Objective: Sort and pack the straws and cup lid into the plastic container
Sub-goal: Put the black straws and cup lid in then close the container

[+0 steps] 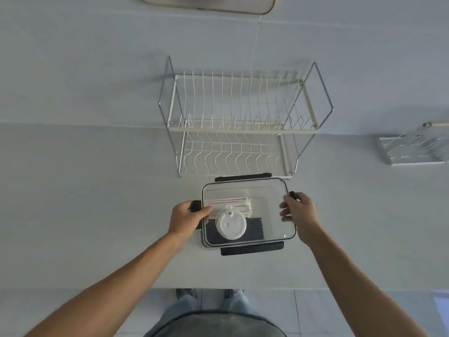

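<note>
A clear plastic container [267, 210] sits on the counter in front of me with its transparent lid on top and dark clips on its sides. Inside lie paper-wrapped straws [226, 202], dark straws [254, 229] and a white round cup lid [230, 224] resting over them. My left hand [187, 217] grips the container's left edge over the left clip. On the right edge, my right hand [297, 211] holds the lid near the right clip [292, 194]. The front clip [252, 249] and back clip [243, 177] stick outward.
A two-tier white wire dish rack [240, 122] stands just behind the container against the wall. A small clear rack [413, 149] sits at the far right. The counter's front edge runs close to my body, with floor below.
</note>
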